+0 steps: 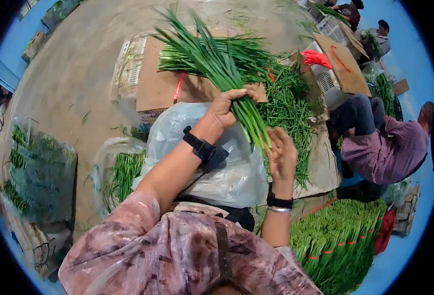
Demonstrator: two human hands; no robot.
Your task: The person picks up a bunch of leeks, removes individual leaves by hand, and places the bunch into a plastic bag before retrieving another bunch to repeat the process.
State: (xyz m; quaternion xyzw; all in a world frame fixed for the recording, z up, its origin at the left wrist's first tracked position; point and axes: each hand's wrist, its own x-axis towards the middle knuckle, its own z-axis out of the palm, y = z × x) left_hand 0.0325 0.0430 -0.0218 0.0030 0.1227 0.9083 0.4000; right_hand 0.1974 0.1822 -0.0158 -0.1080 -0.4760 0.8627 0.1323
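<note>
A bunch of long green stalks [236,83] is held slantwise over my lap, its leafy tips pointing up and away. My left hand [225,107] is wrapped round the middle of the bunch. Beside the pale lower ends is my right hand [281,150], with its fingers bent and touching the stalk ends. More stalks [180,58] lie on a cardboard sheet [150,88] just beyond, with a red tie [179,87] near them. Clear plastic [177,130] covers my lap.
Loose greens [290,113] are heaped to the right of the cardboard. Red-banded bundles [337,236] stand at the lower right. A person in a checked shirt [386,147] sits at the right, near a crate with red ties [316,58]. Bagged greens [42,167] stand at the left.
</note>
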